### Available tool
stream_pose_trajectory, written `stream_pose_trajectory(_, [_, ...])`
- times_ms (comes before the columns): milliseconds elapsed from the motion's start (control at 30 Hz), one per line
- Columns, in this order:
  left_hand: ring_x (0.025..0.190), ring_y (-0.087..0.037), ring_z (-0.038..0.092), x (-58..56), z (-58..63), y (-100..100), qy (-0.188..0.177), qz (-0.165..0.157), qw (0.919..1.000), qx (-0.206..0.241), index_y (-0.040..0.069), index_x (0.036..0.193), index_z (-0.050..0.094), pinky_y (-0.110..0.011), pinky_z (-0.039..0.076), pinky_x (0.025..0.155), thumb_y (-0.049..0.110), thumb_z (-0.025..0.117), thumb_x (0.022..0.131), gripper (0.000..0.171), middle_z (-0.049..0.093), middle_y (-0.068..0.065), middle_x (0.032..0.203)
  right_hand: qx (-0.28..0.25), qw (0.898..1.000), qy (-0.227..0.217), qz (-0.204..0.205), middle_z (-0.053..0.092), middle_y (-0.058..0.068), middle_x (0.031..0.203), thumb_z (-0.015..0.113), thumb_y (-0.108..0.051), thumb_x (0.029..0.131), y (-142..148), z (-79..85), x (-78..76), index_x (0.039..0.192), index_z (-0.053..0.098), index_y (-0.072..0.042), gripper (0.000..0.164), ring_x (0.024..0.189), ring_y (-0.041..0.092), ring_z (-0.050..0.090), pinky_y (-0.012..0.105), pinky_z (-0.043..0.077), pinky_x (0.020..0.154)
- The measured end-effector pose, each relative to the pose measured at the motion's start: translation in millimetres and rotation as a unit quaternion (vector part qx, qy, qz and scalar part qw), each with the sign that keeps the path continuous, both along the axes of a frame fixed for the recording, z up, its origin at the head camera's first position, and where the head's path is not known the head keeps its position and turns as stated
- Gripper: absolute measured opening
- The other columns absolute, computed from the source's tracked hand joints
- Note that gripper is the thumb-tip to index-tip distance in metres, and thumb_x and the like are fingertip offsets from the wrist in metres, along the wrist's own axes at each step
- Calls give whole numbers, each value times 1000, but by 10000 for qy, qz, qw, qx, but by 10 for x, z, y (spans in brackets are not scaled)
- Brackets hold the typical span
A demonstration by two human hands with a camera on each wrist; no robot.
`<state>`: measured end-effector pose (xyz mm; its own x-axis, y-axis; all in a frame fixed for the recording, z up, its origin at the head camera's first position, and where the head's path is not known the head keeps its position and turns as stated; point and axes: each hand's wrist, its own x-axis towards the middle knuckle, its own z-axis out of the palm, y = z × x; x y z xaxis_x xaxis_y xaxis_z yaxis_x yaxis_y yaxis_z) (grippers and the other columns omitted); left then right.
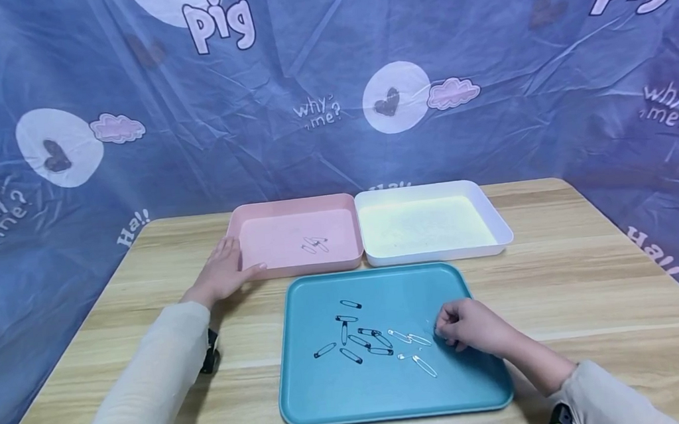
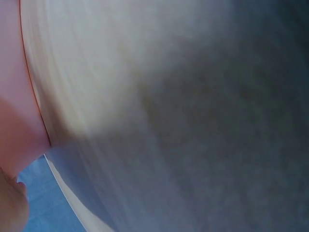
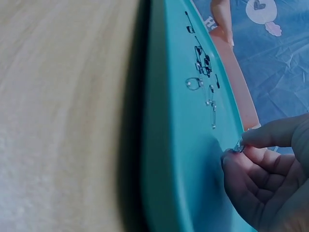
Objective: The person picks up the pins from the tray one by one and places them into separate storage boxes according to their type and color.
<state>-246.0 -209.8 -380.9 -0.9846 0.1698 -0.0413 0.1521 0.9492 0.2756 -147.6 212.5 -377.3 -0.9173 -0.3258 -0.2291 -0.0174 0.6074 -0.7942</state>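
Note:
My right hand (image 1: 468,327) is over the right part of the teal tray (image 1: 330,402), pinching a silver safety pin (image 3: 238,146) between thumb and index finger. Left of it on the tray lie several silver safety pins (image 1: 416,359). Beyond those, several black safety pins (image 1: 359,360) are scattered across the tray's middle. My left hand (image 1: 221,272) rests at the left side of the pink tray (image 1: 260,271), fingers straight along the outer wall and thumb at the front corner. A few safety pins (image 1: 316,242) lie inside the pink tray.
A white tray (image 1: 439,255) stands against the pink tray's right side, both behind the teal tray. All sit on a wooden table (image 1: 590,272). A blue printed cloth (image 1: 287,156) hangs behind the table and at its sides.

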Motion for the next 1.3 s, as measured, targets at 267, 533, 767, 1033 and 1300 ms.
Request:
stream_pose_trajectory(267, [127, -35, -4, 19, 15, 1, -61, 44, 10000, 55, -13, 132, 3, -43, -1, 103, 62, 36, 80, 97, 0, -27, 139, -667, 9976, -34, 186, 53, 7, 67, 51, 1, 80, -22, 29, -86, 77, 55, 4, 6, 64, 19, 56, 32, 51, 58])
stream_pose_trajectory(533, [127, -34, -4, 24, 38, 12, -82, 36, 10000, 30, -13, 132, 3, -42, 0, 103, 60, 38, 81, 96, 0, -27, 139, -1287, 9914, -99, 228, 50, 8, 67, 52, 2, 79, -115, 86, -186, 80, 56, 6, 5, 71, 23, 58, 34, 51, 64])
stream_pose_trajectory(767, [128, -33, -4, 24, 26, 12, -84, 94, 9999, 86, -11, 133, 1, -43, -1, 103, 61, 38, 80, 97, -1, -25, 139, -1747, 9843, -40, 243, 56, 14, 76, 47, 3, 83, -202, 125, -325, 83, 55, 9, 10, 71, 22, 56, 34, 50, 66])
stream_pose_trajectory(1033, [128, -33, -5, -16, 14, 4, -33, 36, 10000, 26, -11, 133, 2, -42, -1, 103, 64, 35, 79, 99, -1, -25, 139, -2193, 9756, -78, -67, 57, 13, 78, 51, 2, 81, -345, 187, -494, 87, 54, 10, 10, 73, 27, 57, 32, 50, 67])
stream_pose_trajectory(1300, [128, -34, -3, 3, 9, 3, 15, 46, 10000, -14, -12, 133, 2, -42, -1, 103, 64, 35, 80, 98, -1, -25, 139, -2081, 9776, -98, -301, 58, 8, 75, 55, -2, 81, -555, 256, -667, 88, 57, 7, 11, 80, 35, 56, 31, 50, 68])
